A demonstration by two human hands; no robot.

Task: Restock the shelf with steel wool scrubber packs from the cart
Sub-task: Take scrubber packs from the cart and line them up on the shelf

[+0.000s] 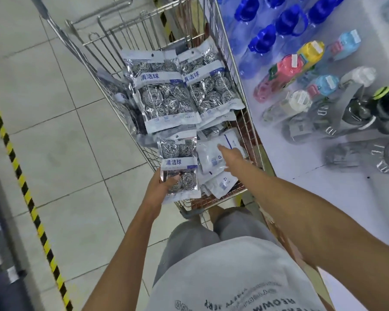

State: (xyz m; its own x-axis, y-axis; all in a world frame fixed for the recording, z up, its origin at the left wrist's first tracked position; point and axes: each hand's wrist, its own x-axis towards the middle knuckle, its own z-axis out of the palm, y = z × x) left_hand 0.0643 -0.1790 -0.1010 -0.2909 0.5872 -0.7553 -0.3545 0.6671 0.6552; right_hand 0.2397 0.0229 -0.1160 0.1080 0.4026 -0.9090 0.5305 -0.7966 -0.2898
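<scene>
I'm gripping one scrubber pack point(177, 167) in my left hand point(160, 187) above the cart point(252, 129), freeing my right hand point(231, 157), fingers open, which is reaching for the face-down packs point(213, 156) inside

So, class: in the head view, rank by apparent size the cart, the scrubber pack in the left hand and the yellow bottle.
1. cart
2. scrubber pack, gripped by the left hand
3. yellow bottle, though it lies farther away, so its true size is unsure.
</scene>
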